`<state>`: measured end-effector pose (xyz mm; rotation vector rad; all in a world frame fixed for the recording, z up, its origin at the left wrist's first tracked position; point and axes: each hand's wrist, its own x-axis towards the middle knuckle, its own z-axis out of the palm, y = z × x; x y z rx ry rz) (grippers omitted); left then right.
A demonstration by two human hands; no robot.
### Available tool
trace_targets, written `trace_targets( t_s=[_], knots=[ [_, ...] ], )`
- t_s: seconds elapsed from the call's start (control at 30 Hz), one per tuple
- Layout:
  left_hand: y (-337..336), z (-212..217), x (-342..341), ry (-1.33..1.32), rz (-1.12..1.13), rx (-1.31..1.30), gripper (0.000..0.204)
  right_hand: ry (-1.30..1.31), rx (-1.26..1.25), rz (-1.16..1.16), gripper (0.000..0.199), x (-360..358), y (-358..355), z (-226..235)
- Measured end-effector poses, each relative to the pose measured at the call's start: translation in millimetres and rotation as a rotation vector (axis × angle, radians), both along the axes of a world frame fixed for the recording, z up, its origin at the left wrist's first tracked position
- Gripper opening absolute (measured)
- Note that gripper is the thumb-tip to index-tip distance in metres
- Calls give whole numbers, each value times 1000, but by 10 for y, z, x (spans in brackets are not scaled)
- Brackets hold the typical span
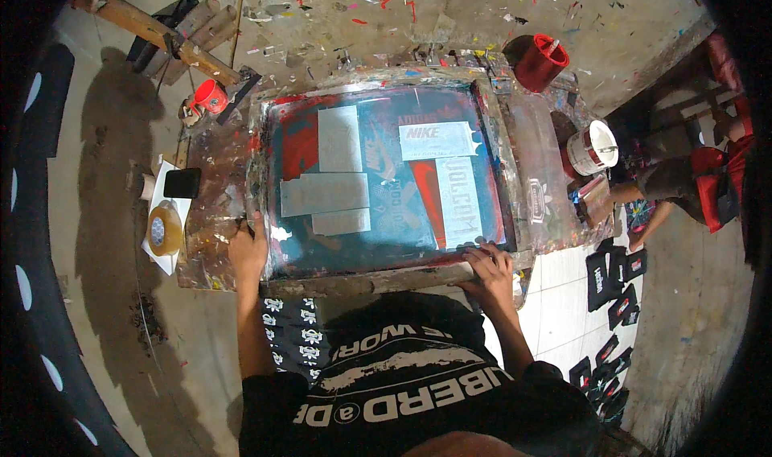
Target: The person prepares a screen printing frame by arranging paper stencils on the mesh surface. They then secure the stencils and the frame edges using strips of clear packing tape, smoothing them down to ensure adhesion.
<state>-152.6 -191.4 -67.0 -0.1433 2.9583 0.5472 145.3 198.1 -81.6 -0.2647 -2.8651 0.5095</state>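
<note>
A wooden screen-printing frame (386,280) lies on the paint-stained table before me. Its blue-green mesh (322,244) shows red patches and faint lettering. Pale strips of tape or paper cover parts of it, such as one sheet (338,139) at upper left and a tall one (457,203) at right. At the frame's near left corner, my left hand (248,252) grips the side rail, its fingertips partly hidden. My right hand (490,270) holds the near rail close to the right corner, fingers curled over the top.
Left on the table are a tape roll (166,232), a black phone-like slab (182,183) and a red cup (211,96). A red container (540,63) and white bucket (593,147) stand right. Beside them another person's arm (655,185) reaches in. Printed black pieces (605,280) lie on the floor.
</note>
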Motion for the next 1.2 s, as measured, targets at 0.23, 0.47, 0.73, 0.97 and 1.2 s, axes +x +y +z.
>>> trace_targets(
  t_s=[0.23, 0.47, 0.73, 0.97, 1.2],
  knots=[
    [-42, -98, -39, 69, -129, 55, 73, 5, -22, -13, 68, -17, 9, 61],
    [1, -80, -67, 55, -146, 45, 67, 17, -42, -14, 70, -6, 13, 43],
    [30, -132, -33, 167, -132, 65, 66, -17, -42, 9, 71, 24, 56, 38],
    [22, -107, -11, 136, -130, 110, 58, -5, -57, -21, 65, 15, 40, 48],
    [78, 154, -139, -44, -183, -211, 49, -45, -86, -66, 69, 14, 43, 38]
  ],
)
